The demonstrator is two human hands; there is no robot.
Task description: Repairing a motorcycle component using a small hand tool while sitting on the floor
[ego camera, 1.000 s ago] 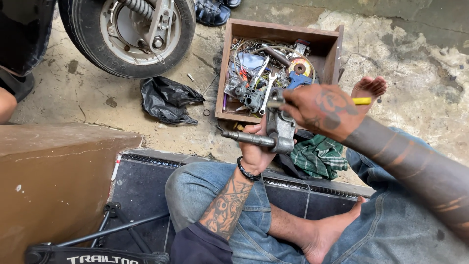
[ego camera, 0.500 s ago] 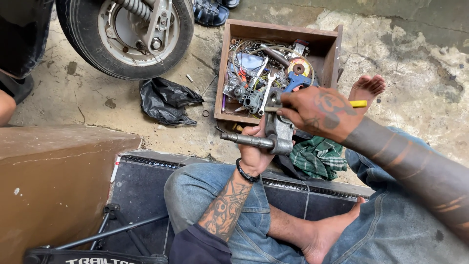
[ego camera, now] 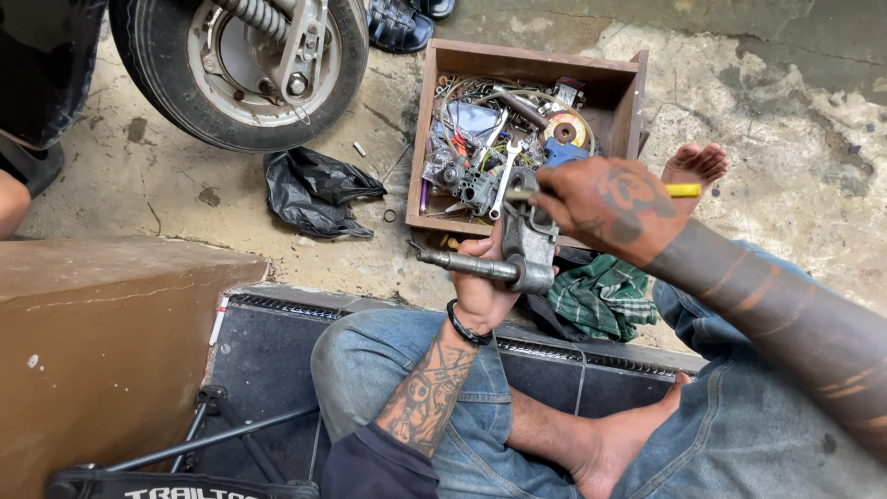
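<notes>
My left hand (ego camera: 482,286) grips a grey metal engine part (ego camera: 525,245) with a steel shaft (ego camera: 457,262) sticking out to the left. Above it, my right hand (ego camera: 601,208) holds a yellow-handled tool (ego camera: 682,190) whose tip meets the top of the part. Both hands hover just in front of a wooden box (ego camera: 423,139) full of wrenches, wires and small metal parts. A green checked cloth (ego camera: 601,296) lies under the part, by my knee.
A motorbike wheel (ego camera: 236,69) stands at the top left, a crumpled black plastic bag (ego camera: 314,192) beside it on the concrete floor. A brown panel (ego camera: 102,342) and black mat (ego camera: 268,370) lie at the left. My bare feet (ego camera: 695,164) rest near the box.
The hands and the metal part stay in nearly the same place; my right hand has shifted slightly on the top of the part.
</notes>
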